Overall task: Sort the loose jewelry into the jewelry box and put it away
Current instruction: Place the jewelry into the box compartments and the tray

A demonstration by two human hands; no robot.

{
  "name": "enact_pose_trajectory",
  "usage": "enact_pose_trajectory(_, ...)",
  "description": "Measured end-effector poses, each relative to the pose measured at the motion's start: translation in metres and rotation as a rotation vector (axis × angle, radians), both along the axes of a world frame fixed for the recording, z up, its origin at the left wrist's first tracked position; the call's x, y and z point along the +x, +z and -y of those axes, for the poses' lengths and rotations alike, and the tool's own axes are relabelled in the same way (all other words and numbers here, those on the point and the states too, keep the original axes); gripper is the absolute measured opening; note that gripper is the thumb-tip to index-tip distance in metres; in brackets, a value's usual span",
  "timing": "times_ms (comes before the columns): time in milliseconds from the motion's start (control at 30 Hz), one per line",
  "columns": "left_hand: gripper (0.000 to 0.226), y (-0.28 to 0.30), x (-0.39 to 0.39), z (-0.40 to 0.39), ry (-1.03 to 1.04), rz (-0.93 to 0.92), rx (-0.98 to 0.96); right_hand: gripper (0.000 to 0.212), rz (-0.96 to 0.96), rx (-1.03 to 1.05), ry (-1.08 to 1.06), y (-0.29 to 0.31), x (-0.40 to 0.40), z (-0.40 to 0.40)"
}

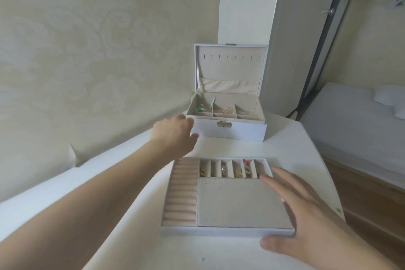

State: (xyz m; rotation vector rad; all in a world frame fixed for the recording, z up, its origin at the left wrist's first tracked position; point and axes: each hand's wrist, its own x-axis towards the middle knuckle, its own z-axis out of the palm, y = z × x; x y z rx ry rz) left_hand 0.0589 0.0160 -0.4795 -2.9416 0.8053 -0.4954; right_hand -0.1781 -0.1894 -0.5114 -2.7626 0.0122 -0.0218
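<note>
While neither hand has yet taken hold of anything, the right hand (306, 210) hovers with fingers straight and spread over the right edge of the tray (228, 231), its thumb reaching toward the tray's near right corner; whether the fingertips actually touch the lining cannot be told. Just under those fingertips lies the flat padded panel (238, 201), and just beyond them a row of small slots holding gold earrings (237, 172) and other small pieces. Across the tray from that hand run the ring rolls (182, 190). Farther out, the left hand (175, 136) reaches forward, fingers loosely extended, to the near left corner of the jewelry box (228, 131), touching or almost touching it (contact is not clear). The box stands open on the white table (295, 160), lid upright, with a green piece (46, 108) and gold bangles (228, 111) in its compartments.

The tray looks light and stiff, but its contents sit loose, so it should be taken by both short sides and kept level; a tilt would likely spill the earrings. The box, heavier and hinged, is best lifted by its base.
</note>
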Motion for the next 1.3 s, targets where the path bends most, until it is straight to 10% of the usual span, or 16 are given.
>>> enact_pose_trajectory(867,0.037,-0.023,-0.038,-0.035,-0.358,-0.160,-0.456,0.100,-0.007,-0.019,0.122,0.002,-0.018,-0.008)
enact_pose_trajectory(1067,0.055,-0.013,-0.066,-0.066,-0.461,0.077,-0.211,0.119,-0.137,-0.093,-0.087,0.009,-0.032,-0.010)
enact_pose_trajectory(1300,0.120,0.008,-0.106,-0.070,-0.257,-0.517,0.216,0.124,-0.219,-0.066,-0.132,0.016,-0.042,-0.015)
